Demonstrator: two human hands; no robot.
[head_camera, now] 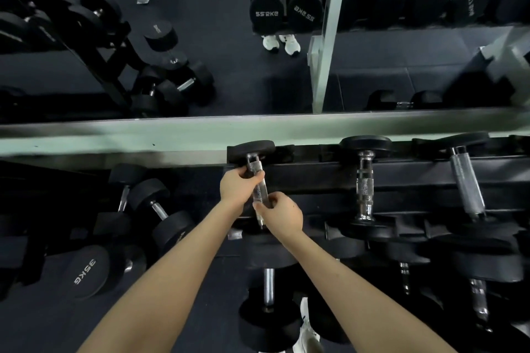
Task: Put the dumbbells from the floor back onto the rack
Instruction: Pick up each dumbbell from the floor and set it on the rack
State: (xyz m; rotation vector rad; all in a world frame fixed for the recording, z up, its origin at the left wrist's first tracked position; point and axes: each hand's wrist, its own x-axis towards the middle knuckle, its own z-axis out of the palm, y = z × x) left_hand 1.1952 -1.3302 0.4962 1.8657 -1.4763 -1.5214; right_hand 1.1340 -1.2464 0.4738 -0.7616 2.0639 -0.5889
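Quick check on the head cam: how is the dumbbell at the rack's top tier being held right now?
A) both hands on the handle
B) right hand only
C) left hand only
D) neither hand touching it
A: the left hand grips the upper part of the dumbbell handle and the right hand grips its lower part, at the rack.

We see the held dumbbell point(257, 180), black round heads and a knurled chrome handle, lying across the top tier of the black rack point(315, 172), its far head against the back rail. Beside it on that tier rest two more dumbbells point(364, 186) point(467, 186), lying the same way. On the dark floor to the left lie a 35KG dumbbell point(94, 271) and a smaller dumbbell point(160, 212), and another dumbbell point(268, 295) lies below the rack.
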